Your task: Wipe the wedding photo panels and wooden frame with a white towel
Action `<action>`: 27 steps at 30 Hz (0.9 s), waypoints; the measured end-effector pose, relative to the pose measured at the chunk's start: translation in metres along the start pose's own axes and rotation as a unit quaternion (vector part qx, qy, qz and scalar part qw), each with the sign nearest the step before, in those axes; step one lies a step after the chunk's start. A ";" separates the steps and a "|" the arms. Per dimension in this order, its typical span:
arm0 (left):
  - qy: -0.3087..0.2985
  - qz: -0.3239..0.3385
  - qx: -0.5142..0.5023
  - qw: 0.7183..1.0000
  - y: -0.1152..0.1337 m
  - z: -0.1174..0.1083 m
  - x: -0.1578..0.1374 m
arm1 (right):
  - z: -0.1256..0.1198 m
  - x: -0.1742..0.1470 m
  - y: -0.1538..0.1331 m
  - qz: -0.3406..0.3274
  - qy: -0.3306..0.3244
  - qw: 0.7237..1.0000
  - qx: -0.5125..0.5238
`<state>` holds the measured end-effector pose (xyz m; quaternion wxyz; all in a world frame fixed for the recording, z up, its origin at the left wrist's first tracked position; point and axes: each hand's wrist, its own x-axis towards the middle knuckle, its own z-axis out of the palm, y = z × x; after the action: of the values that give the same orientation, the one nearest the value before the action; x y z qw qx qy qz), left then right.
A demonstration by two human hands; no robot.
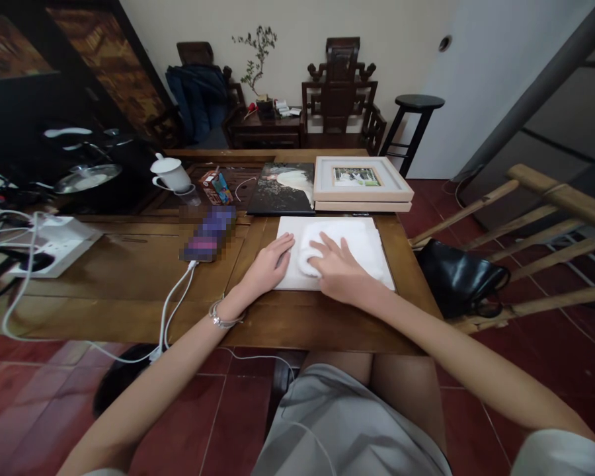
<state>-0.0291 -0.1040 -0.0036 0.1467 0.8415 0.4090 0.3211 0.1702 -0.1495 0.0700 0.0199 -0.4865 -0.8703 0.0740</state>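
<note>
On the wooden table in front of me lies a flat white panel (286, 281), with a folded white cloth (367, 241) spread over much of it. My right hand (338, 264) presses down on the cloth, its fingers spread apart and stretched out. At the panel's left edge rests my left hand (272, 264), fingers extended and touching the panel's edge. It holds nothing. Just behind the panel, a dark picture (282, 188) with a white shape on it lies beside a stack of pale framed pictures (399, 188).
To the left are a phone (208, 235) with a cable, a power strip (62, 254), a small carton (217, 187), a lidded white cup (171, 173) and a pan (86, 178). A bamboo chair (565, 198) holding a black bag (459, 274) stands at right.
</note>
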 end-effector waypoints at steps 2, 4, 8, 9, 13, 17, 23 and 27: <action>0.004 0.000 -0.002 1.000 0.000 0.000 0.000 | 0.002 -0.018 -0.012 -0.013 -0.008 1.000 -0.001; 0.007 0.000 -0.002 1.000 0.000 0.000 0.000 | 0.001 -0.035 -0.023 -0.037 -0.012 0.999 0.002; 0.006 0.000 0.001 1.000 0.001 0.000 0.000 | -0.002 -0.057 -0.036 -0.078 -0.035 0.996 0.020; 0.005 0.000 0.001 1.000 0.002 0.000 0.000 | -0.002 -0.058 -0.036 -0.081 -0.036 0.996 0.021; 0.001 -0.004 0.000 1.000 0.002 0.000 0.000 | -0.002 -0.045 -0.029 -0.057 -0.023 0.998 0.022; -0.002 -0.008 -0.007 1.000 0.003 -0.001 0.000 | -0.004 -0.009 -0.010 -0.003 -0.019 1.000 0.015; -0.006 -0.022 -0.045 0.999 0.008 -0.004 0.000 | -0.004 0.032 -0.001 0.007 0.028 1.000 -0.007; 0.020 -0.054 -0.089 0.994 0.008 -0.005 -0.001 | -0.002 0.025 -0.009 -0.058 -0.003 0.998 0.014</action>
<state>-0.0280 -0.1096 0.0035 0.2293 0.7953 0.4265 0.3648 0.1501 -0.1323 0.0728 0.0279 -0.4348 -0.8959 0.0864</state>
